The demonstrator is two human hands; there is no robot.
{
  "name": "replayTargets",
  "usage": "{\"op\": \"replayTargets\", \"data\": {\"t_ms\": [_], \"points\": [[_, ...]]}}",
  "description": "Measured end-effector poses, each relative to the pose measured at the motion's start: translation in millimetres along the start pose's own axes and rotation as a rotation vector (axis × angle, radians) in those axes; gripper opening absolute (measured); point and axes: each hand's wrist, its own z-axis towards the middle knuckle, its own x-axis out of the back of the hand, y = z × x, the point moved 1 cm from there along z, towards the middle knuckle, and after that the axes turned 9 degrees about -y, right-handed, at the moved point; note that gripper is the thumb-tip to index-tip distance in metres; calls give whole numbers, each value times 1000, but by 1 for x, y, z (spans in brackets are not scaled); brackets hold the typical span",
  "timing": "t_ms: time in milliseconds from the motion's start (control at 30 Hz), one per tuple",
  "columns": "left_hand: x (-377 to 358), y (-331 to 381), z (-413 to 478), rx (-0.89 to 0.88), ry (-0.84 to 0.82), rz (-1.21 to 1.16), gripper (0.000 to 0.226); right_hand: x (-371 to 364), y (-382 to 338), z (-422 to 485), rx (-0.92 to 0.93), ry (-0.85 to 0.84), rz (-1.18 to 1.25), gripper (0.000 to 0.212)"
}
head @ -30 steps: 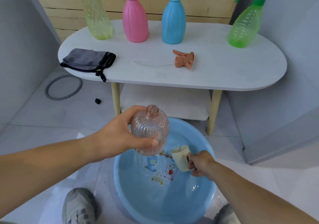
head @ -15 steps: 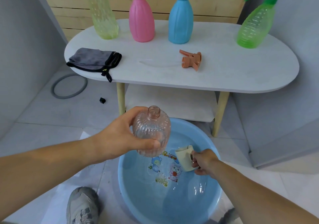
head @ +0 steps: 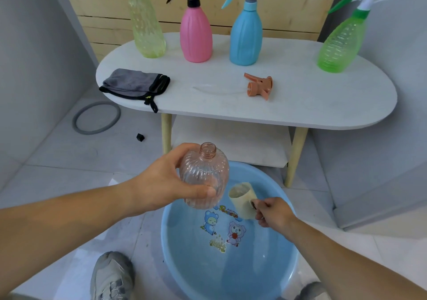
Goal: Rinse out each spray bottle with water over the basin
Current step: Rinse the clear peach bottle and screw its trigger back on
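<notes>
Left hand [head: 161, 184] wraps the ribbed clear-pink bottle [head: 204, 177], uncapped, upright over the round blue plastic basin [head: 286, 262] with cartoon print. Right hand [head: 273, 214] pinches the cream cup [head: 242, 199] by its handle, tilted, just beside the bottle. Orange trigger head [head: 258, 86] lies on the white oval table [head: 323, 105].

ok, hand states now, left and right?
Left hand: holding the clear pink bottle.
Right hand: holding the cream cup by its handle.
</notes>
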Motion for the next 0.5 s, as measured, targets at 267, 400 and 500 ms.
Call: {"op": "replayTargets", "data": {"t_ms": [267,400,500], "points": [[7,11,-7,-31,25,-30,81,15,-52,-59,272,3,107,38],[7,18,-11,-60,37,-43,84,41,-80,-96,375,18,87,37],[6,22,-12,-72,46,-37,81,58,-103,-127,459,54,102,37]]}}
